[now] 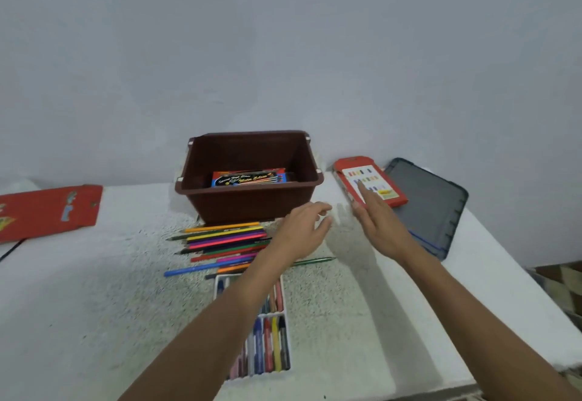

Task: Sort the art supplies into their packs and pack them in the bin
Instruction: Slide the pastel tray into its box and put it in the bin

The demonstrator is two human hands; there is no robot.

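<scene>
The right hand (376,218), fingers straight, reaches the red crayon sleeve (370,178) near the back edge of the bench (94,306), seemingly touching it, likely to house the crayon tray (261,340) by the front edge. The left hand (304,230) hovers loose and empty before the bin (252,206)

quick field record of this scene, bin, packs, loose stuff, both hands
bin: brown plastic bin, holds a blue flat paint box
loose supplies: coloured pencils heaped in front of the bin
open tray: white tray of crayons, nearer than the pencils
packs outside bin: red cardboard pack with colour swatches right of the bin; red flat pack far left
other: dark grey plastic tray beside the swatch pack
left hand: fingers loosely curled, holding nothing
right hand: fingers straight, over the swatch pack's near end
</scene>
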